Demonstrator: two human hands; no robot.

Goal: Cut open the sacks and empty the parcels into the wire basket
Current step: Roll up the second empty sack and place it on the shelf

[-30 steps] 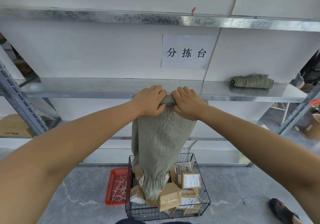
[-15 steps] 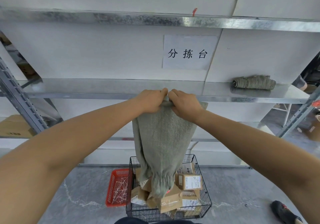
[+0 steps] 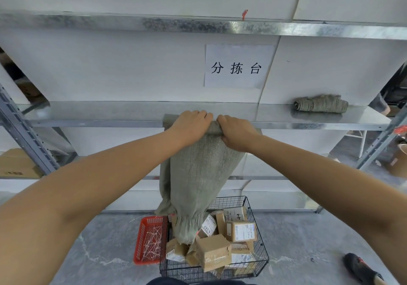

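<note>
A grey-green woven sack (image 3: 198, 179) hangs upside down from both my hands. My left hand (image 3: 190, 126) and my right hand (image 3: 236, 134) grip its top edge side by side, level with the front of the metal shelf (image 3: 99, 114). The sack's gathered mouth dangles into the black wire basket (image 3: 261, 238) on the floor. Several brown cardboard parcels (image 3: 213, 255) with white labels lie piled in the basket. The sack looks slack and mostly flat.
A rolled-up sack (image 3: 320, 104) lies on the shelf at the right. A red plastic tray (image 3: 149, 240) with cut ties sits left of the basket. A paper sign (image 3: 237, 65) hangs on the wall. Cardboard boxes (image 3: 15, 163) sit at the far left, and a shoe (image 3: 361, 270) shows at lower right.
The sack has been lifted higher, so its mouth hangs above the parcels rather than among them. My hands stay gripping the top edge close together.
</note>
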